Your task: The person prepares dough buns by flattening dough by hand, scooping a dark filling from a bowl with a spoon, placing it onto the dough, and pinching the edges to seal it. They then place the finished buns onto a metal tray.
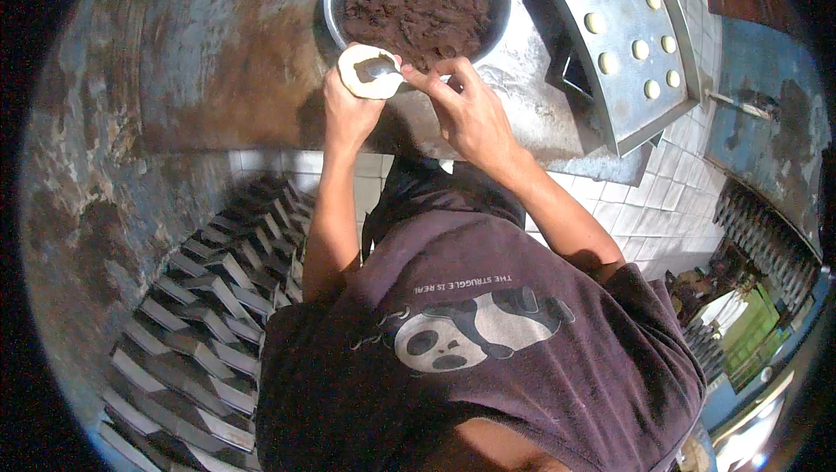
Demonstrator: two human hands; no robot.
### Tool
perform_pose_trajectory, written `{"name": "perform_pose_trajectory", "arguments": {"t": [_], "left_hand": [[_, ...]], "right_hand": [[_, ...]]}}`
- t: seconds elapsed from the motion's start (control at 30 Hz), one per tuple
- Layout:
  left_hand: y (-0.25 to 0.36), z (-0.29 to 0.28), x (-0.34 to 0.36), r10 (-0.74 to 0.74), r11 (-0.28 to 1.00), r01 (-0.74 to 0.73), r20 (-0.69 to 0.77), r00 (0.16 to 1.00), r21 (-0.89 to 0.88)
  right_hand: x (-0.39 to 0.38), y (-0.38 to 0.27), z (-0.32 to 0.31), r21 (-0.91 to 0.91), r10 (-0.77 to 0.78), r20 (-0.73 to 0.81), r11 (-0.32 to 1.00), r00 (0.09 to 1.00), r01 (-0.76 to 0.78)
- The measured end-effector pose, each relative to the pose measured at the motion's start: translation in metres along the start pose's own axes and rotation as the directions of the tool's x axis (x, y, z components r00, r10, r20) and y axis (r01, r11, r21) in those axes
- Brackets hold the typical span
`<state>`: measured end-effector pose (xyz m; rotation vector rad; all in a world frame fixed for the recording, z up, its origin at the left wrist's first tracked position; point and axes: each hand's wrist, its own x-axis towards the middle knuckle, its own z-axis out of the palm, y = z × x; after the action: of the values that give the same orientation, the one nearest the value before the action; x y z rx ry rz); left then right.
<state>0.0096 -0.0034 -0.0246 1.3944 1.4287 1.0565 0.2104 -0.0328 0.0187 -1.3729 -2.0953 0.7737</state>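
A flat round of pale dough (pixel 352 80) lies cupped in my left hand (pixel 347 115), with the fingers wrapped under it. Dark brown filling (pixel 369 65) sits in the middle of the dough. My right hand (pixel 470 111) grips a metal spoon (pixel 383 70) by its handle, and the spoon's bowl rests on the filling. Just beyond both hands stands a large round metal bowl (pixel 329 3) holding a heap of crumbly dark brown filling (pixel 414 6).
On the right a square metal tray (pixel 627 93) carries several small pale dough balls (pixel 640 50), propped on a dark metal frame (pixel 575 71). The worn metal table (pixel 235 80) ends just before my body. Stacked metal pans (pixel 209 298) stand at lower left.
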Motion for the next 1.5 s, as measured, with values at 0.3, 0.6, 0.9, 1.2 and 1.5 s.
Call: {"name": "perform_pose_trajectory", "arguments": {"t": [0.3,0.6,0.9,1.2,1.5], "left_hand": [[-0.011,0.024,-0.002,-0.294,0.948,0.293,0.015,0.956,-0.125],[0.035,0.035,0.005,-0.064,0.998,0.055,0.536,0.842,0.033],[0.076,0.043,0.015,0.115,0.978,0.034,0.673,0.731,-0.204],[0.108,0.101,-0.012,-0.055,0.761,0.403,0.569,0.82,-0.508],[0.167,0.172,-0.006,-0.145,0.381,0.695,0.703,0.697,-0.61]], "right_hand": [[-0.156,0.17,0.075,-0.162,0.568,0.129,0.821,0.813,-0.547],[0.005,0.021,-0.061,0.131,-0.145,-0.006,0.981,0.989,0.144],[-0.004,0.037,-0.092,0.699,0.188,0.244,0.646,0.951,-0.307],[-0.036,0.011,-0.166,0.399,0.077,-0.028,0.915,0.997,-0.059],[-0.053,0.063,-0.224,0.334,0.008,-0.262,0.939,0.965,0.083]]}}
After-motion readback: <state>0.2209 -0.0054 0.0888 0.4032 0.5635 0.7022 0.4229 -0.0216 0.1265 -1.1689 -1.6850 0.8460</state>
